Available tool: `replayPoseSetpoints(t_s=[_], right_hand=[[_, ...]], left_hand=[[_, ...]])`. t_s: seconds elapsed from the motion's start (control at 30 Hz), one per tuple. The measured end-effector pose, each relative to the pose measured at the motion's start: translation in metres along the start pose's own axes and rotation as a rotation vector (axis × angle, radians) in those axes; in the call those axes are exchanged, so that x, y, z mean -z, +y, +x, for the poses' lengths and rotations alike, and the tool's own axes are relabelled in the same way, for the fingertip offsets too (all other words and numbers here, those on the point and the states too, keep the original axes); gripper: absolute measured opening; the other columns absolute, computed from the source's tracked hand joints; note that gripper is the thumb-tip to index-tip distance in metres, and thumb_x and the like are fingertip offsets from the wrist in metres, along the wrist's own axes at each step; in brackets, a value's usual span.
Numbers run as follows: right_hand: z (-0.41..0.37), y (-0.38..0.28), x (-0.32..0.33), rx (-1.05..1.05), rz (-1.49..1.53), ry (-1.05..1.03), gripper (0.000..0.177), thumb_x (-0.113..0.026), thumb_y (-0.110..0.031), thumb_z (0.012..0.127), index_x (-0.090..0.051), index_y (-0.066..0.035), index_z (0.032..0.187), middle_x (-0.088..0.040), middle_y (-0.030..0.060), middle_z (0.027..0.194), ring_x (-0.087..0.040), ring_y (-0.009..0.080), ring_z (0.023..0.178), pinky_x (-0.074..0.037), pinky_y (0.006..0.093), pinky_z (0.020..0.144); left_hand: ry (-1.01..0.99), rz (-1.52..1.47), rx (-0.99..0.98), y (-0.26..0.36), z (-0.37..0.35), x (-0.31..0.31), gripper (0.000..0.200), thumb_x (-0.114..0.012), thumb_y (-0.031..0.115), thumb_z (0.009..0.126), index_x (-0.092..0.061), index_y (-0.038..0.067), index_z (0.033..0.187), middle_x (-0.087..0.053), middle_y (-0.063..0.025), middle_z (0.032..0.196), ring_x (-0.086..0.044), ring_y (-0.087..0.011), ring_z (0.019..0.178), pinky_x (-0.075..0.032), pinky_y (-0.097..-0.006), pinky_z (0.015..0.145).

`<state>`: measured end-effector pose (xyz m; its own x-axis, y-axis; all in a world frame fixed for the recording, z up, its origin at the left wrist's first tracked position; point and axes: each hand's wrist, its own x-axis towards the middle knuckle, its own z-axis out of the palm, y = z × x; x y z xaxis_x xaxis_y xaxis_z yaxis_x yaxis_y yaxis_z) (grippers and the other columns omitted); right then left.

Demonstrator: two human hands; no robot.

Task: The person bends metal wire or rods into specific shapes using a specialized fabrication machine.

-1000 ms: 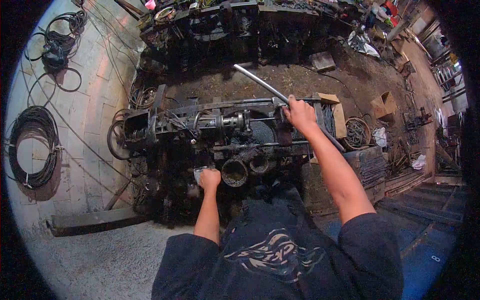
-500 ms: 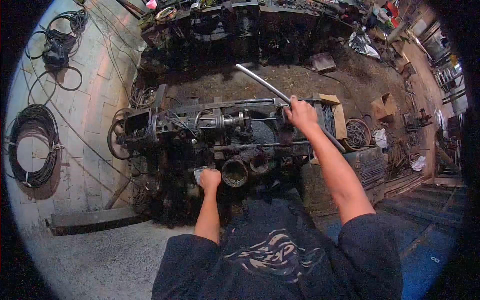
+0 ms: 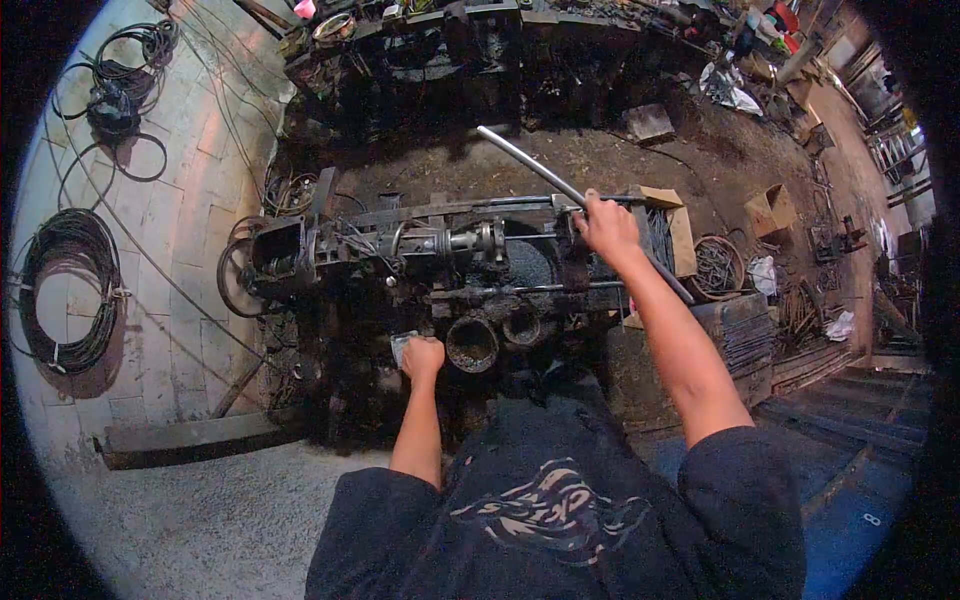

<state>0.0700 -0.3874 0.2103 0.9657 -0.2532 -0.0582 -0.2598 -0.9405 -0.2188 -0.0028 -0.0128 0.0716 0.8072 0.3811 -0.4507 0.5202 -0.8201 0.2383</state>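
My right hand (image 3: 608, 232) is closed at the right end of the machine, by a long metal bar (image 3: 530, 163) that slants up to the left. The fingers appear wrapped round this bar. My left hand (image 3: 424, 357) is closed at the near side of the machine, with a small pale grey piece (image 3: 401, 347) showing at its left edge; what that piece is cannot be made out. Between the hands lie the greasy machine's rails (image 3: 560, 290) and shaft (image 3: 465, 241). Two round containers (image 3: 472, 345) sit just right of my left hand.
Coils of black cable (image 3: 68, 290) lie on the pale floor at left, near a beam (image 3: 190, 437). A cluttered bench (image 3: 460, 40) runs along the far side. At right are a cardboard box (image 3: 770, 211), a round basket (image 3: 716, 268) and stacked rods (image 3: 745, 335).
The whole view has shifted slightly. Both hands keep nearly the same places and grips, and the bar keeps its slant.
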Motion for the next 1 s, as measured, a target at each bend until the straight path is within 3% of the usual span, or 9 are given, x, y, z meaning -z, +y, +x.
replayPoseSetpoints(t_s=[0.67, 0.73, 0.87, 1.0], right_hand=[[0.002, 0.008, -0.004, 0.01, -0.01, 0.007, 0.035, -0.062, -0.033, 0.086, -0.052, -0.005, 0.103, -0.066, 0.0208, 0.081, -0.066, 0.0404, 0.08, -0.052, 0.0501, 0.069], [0.002, 0.01, -0.007, 0.024, -0.015, 0.028, 0.043, -0.061, -0.039, 0.086, -0.053, -0.004, 0.111, -0.066, 0.0215, 0.081, -0.065, 0.0408, 0.077, -0.052, 0.0515, 0.066], [0.001, 0.006, -0.005, 0.005, -0.009, 0.014, 0.036, -0.063, -0.033, 0.085, -0.053, -0.004, 0.105, -0.066, 0.0213, 0.082, -0.066, 0.0404, 0.079, -0.052, 0.0503, 0.068], [0.002, 0.01, -0.007, 0.018, -0.016, 0.032, 0.042, -0.062, -0.039, 0.085, -0.054, -0.006, 0.11, -0.066, 0.0198, 0.081, -0.065, 0.04, 0.078, -0.052, 0.0512, 0.066]], left_hand=[[-0.003, 0.034, 0.013, 0.008, -0.01, 0.01, 0.035, -0.052, 0.028, 0.083, -0.069, 0.003, 0.099, -0.065, -0.0234, 0.104, -0.062, -0.0406, 0.1, -0.048, -0.0482, 0.087], [0.002, 0.036, 0.018, 0.006, -0.01, 0.01, 0.034, -0.052, 0.028, 0.084, -0.069, 0.003, 0.099, -0.066, -0.0235, 0.104, -0.062, -0.0408, 0.099, -0.048, -0.0482, 0.087], [0.024, 0.03, -0.009, -0.007, 0.005, -0.006, 0.033, -0.052, 0.027, 0.083, -0.07, 0.003, 0.097, -0.066, -0.0238, 0.103, -0.062, -0.0411, 0.099, -0.048, -0.0488, 0.087], [0.019, 0.021, -0.003, -0.003, 0.001, -0.002, 0.033, -0.052, 0.027, 0.082, -0.07, 0.002, 0.096, -0.066, -0.0236, 0.102, -0.062, -0.0414, 0.098, -0.048, -0.0489, 0.087]])
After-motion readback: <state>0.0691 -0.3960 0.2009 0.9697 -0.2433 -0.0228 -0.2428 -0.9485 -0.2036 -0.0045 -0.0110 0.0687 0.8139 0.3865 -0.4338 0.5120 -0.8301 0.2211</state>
